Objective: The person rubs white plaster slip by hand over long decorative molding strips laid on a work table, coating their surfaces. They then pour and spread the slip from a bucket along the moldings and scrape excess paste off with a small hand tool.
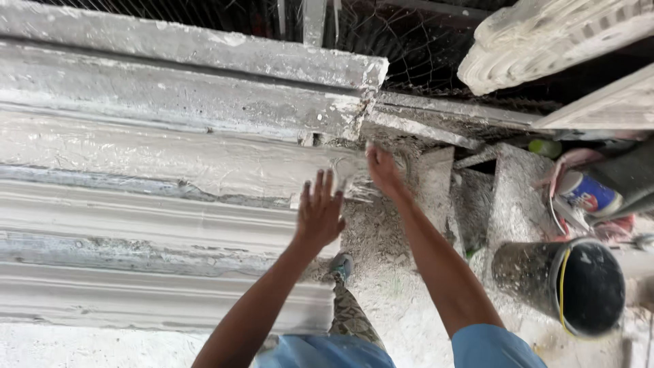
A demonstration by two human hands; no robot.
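Observation:
A long white plaster cornice moulding (136,225) lies across the left of the head view, wet and streaked, on a mould bench (177,95). My left hand (319,211) is spread flat with fingers apart, resting on the moulding's right end. My right hand (383,170) reaches further up to the same end, its fingers curled around a blurred bunch of pale fibre or wet plaster (351,178) at the edge. Both forearms stretch out from blue sleeves at the bottom.
A black bucket (572,286) stands at the lower right on plaster-crusted ground. Beyond it lie a printed can (589,194) and rubble blocks (507,197). Finished white mouldings (545,41) lean at the top right before wire mesh (422,48). My foot (342,266) shows below.

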